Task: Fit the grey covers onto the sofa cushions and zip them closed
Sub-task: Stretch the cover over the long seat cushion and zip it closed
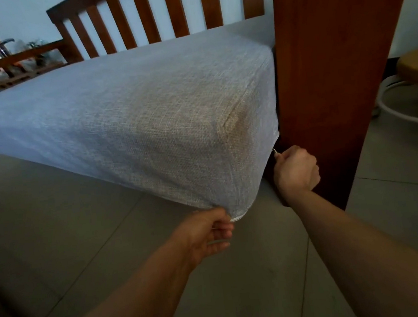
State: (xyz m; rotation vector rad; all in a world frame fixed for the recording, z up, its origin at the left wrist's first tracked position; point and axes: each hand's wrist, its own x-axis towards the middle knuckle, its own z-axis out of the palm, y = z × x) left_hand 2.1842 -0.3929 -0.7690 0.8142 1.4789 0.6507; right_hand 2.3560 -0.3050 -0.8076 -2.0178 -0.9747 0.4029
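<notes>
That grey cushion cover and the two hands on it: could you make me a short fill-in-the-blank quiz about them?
1. The right hand pinches the small metal ____ at the cushion's side.
2. The left hand holds the bottom ____ of the grey cover.
3. Behind the cushion stand wooden ____ of the sofa back.

Missing words: zipper pull; corner; slats

I am looking into a home living room.

A wooden sofa frame with a slatted back is standing on a grey tiled floor, carrying a grey-covered cushion. A round wooden stool on a white wheeled base is sitting to the right, and plain pale walls are closing the room in behind.
</notes>
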